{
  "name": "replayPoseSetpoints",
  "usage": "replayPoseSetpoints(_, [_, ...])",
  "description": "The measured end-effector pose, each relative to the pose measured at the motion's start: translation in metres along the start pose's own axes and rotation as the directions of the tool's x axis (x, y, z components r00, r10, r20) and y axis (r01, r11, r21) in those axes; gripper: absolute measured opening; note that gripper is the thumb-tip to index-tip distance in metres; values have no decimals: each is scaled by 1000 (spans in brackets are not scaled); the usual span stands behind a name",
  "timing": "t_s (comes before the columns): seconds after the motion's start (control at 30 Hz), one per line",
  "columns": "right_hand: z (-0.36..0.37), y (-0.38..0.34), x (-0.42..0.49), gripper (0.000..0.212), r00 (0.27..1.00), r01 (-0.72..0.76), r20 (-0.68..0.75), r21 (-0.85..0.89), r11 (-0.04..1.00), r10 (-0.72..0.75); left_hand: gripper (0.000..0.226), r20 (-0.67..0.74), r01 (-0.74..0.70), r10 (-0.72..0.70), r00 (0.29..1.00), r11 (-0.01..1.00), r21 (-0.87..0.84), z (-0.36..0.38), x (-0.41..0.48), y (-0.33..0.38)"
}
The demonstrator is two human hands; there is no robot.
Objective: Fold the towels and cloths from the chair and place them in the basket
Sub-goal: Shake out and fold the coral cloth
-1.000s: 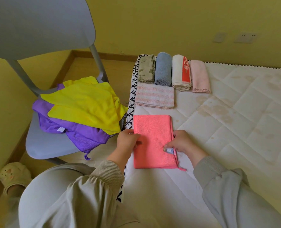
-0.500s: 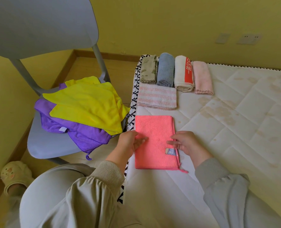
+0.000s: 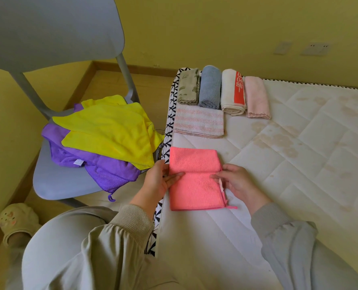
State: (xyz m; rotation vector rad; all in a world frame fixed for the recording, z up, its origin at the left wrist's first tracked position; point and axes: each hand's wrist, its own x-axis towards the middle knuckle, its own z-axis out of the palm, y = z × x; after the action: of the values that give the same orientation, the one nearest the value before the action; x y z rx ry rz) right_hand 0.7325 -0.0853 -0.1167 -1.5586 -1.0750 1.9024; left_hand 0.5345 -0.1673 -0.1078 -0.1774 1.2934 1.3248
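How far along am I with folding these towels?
Done: five folded towels lie on the mattress. In hand: the coral cloth, mid-fold, with the left hand and right hand on it. Left: the yellow cloth and purple cloth on the chair are unfolded. No basket is in view, so nothing shows as placed.
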Motion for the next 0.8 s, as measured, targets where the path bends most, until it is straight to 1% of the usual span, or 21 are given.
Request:
replayPoseSetpoints(0.07, [0, 1, -1, 18, 1000, 24, 6, -20, 1000, -23, 34, -5, -10, 11, 1000, 999, 33, -1, 0, -1])
replayPoseSetpoints(0.17, [1, 7, -2, 25, 998, 63, -18, -23, 998, -63, 38, -26, -64, 67, 997, 993, 102, 0, 0, -2])
replayPoseSetpoints(0.2, [1, 9, -2, 28, 997, 71, -38, -27, 997, -72, 45, -19, -73, 76, 997, 990, 118, -1, -1, -3])
replayPoseSetpoints(0.27, [3, 12, -6, 30, 991, 92, -92, -87, 992, -100, 63, 29, -90, 87, 996, 985, 150, -4, 3, -6])
replayPoseSetpoints(0.3, [4, 13, -8, 28, 985, 102, -123, -135, 986, -119, 65, 32, -99, 95, 995, 982, 161, -5, 3, -7])
replayPoseSetpoints(0.33, [6, 13, -11, 27, 980, 111, -144, -170, 979, -136, 61, 12, -105, 104, 994, 977, 186, -6, 3, -7])
replayPoseSetpoints(0.4, [8, 14, -14, 26, 976, 114, -160, -189, 975, -145, 40, 1, -122, 125, 992, 967, 225, -7, 2, -9])
replayPoseSetpoints(0.43, [9, 15, -14, 25, 976, 104, -172, -165, 981, -133, 27, 29, -141, 138, 990, 960, 243, -7, 1, -10])
replayPoseSetpoints(0.47, [9, 15, -15, 22, 977, 96, -180, -82, 992, -110, 16, 69, -168, 155, 986, 947, 273, -8, -1, -10])
replayPoseSetpoints(0.5, [10, 15, -15, 16, 978, 77, -197, 17, 997, -72, 13, 109, -201, 176, 978, 934, 296, -9, -2, -11])
replayPoseSetpoints(0.53, [10, 15, -14, 12, 976, 67, -215, 106, 992, -43, 19, 135, -222, 188, 973, 920, 324, -11, -3, -11])
replayPoseSetpoints(0.57, [9, 14, -13, 13, 972, 65, -234, 144, 988, -30, 27, 147, -230, 190, 971, 912, 340, -12, -2, -12])
replayPoseSetpoints(0.6, [8, 14, -12, 15, 968, 77, -247, 122, 990, -45, 34, 150, -234, 192, 970, 907, 349, -13, -3, -12])
replayPoseSetpoints(0.67, [5, 13, -14, 13, 953, 131, -270, -38, 991, -137, 41, 160, -242, 197, 967, 904, 352, -14, -5, -12])
replayPoseSetpoints(0.73, [4, 12, -17, 11, 937, 169, -279, -169, 971, -212, 44, 169, -252, 201, 965, 892, 376, -16, -6, -12])
replayPoseSetpoints(0.8, [0, 11, -16, 7, 929, 139, -294, -283, 949, -224, 45, 166, -284, 232, 958, 843, 458, -17, -7, -13])
